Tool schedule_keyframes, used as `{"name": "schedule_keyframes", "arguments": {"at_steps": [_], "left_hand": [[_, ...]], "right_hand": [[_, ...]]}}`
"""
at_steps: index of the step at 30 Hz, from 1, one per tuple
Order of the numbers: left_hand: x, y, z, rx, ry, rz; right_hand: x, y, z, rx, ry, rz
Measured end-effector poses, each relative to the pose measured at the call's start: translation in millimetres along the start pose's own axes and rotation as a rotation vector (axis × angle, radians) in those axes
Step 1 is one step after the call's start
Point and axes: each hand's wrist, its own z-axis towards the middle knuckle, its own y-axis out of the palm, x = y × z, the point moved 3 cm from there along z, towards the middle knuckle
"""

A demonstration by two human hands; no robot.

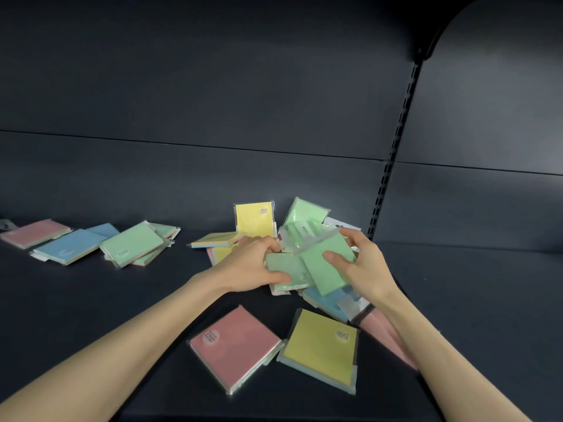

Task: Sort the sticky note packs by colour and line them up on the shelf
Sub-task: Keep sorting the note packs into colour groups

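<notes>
Sticky note packs in clear wrap lie scattered on a dark shelf (91, 315). My left hand (246, 266) grips a green pack (289, 274) at its left edge, thumb on top. My right hand (362, 266) holds a second green pack (323, 263), tilted and overlapping the first. Behind them a yellow pack (254, 220) and a green pack (306, 214) lean on the back wall. A pink pack (234, 345) and a yellow pack (323, 345) lie in front. At the left lie a pink pack (35, 233), a blue pack (70, 246) and a green pack (132, 246).
A blue pack (330, 301) lies under my hands. A pink pack (388, 333) is partly hidden by my right forearm. A multicolour pack (216, 240) lies behind my left hand. A slotted upright (393, 147) runs up the back wall at the right.
</notes>
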Motion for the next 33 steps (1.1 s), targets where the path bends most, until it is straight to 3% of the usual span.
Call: {"name": "schedule_keyframes", "arguments": {"at_steps": [7, 18, 25, 33], "left_hand": [[9.6, -2.8, -8.5, 0.146, 0.024, -0.242], [10.4, -27.3, -31.6, 0.387, -0.004, -0.765], [-13.7, -67.9, -56.0, 0.538, 0.01, -0.817], [-76.5, -128.2, -92.1, 0.657, -0.008, -0.696]], "right_hand": [[5.1, 0.2, -3.0, 0.085, -0.01, 0.188], [-16.1, -5.0, -8.7, 0.053, -0.117, 0.364], [-76.0, 14.9, 3.6, -0.014, -0.228, 0.343], [-139.4, 101.5, 13.7, -0.016, -0.298, 0.389]]}}
